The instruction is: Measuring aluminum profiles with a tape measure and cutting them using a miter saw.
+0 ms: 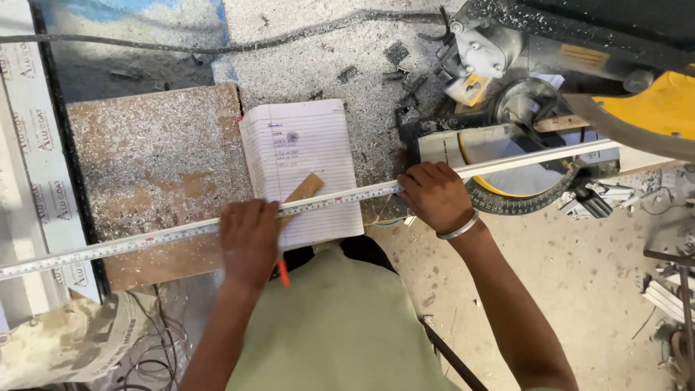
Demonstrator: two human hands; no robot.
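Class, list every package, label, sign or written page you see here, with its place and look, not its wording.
Lined notebook: open on the bench under the tape measure, white pages, faint handwriting.
Wrapped profile: far left, white film with repeated reddish print.
Printed sack: bottom left, crumpled, off-white.

I see a brown workbench board (156,156) thick with pale metal shavings. On it lies an open lined notebook (300,163), with a small wooden block (305,188) on its page. A long metal strip (145,239) crosses board and notebook toward the mitre saw (528,137) at the right end.
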